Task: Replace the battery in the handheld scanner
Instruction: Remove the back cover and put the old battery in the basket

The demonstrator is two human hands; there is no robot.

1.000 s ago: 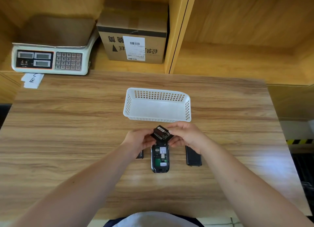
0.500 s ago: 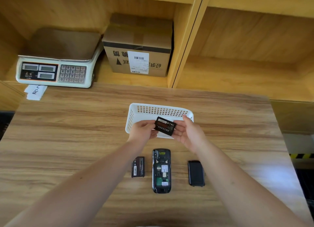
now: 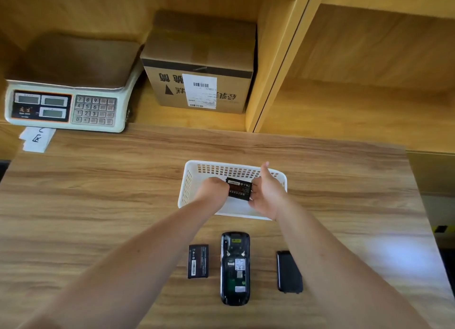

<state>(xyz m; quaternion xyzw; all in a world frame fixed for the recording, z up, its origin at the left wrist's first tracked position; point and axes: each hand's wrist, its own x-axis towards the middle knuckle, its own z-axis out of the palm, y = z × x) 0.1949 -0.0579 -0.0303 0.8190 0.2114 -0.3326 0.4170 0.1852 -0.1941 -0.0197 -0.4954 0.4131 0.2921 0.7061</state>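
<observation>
A wide wood-grain table point(image 3: 98, 205) is seen from above, with a white perforated plastic basket point(image 3: 190, 180) set near its middle. Nearer the person, a black handheld scanner point(image 3: 235, 269) lies face down with its battery bay uncovered and empty, circuit board and labels exposed; just to its right a black curved back cover point(image 3: 289, 272) is laid, and just to its left a flat black rectangular spare battery point(image 3: 198, 261) rests on the wood. Above the basket, a black labelled battery point(image 3: 239, 188) is held between both hands: the left hand point(image 3: 214, 189) is closed on its left end, and the right hand point(image 3: 267, 193) is wrapped on its right end with the thumb raised. The step in hand appears to be the dropping of the removed battery into the basket. It would be done best if the battery were lowered close to the basket floor before being released, so that it is not bounced out. Afterwards the spare should be picked up by its edges, its contacts matched to the bay's terminals.
</observation>
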